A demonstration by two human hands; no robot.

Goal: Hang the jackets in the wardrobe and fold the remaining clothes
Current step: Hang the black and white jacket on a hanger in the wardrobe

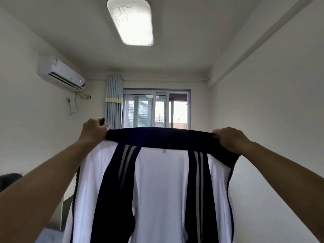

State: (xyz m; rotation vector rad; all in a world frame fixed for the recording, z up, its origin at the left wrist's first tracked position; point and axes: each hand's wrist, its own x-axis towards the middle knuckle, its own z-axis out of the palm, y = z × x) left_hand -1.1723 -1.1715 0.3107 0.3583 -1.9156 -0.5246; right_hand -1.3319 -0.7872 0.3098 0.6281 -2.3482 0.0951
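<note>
Both hands hold a white and navy jacket (157,186) up in front of the camera. The left hand (93,129) pinches one end of the dark collar, the right hand (229,138) grips the other end, and the collar is stretched between them. The jacket hangs open, with its zipper edges at both sides. Farther behind are a window (155,109), a blue curtain (114,102), an air conditioner (60,72) on the left wall and a ceiling lamp (130,20).

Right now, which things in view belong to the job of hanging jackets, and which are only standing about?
For the job: white and navy zip jacket; left hand and right hand, each gripping one end of its collar.
Not for the job: air conditioner, ceiling light, blue curtain, window.
</note>
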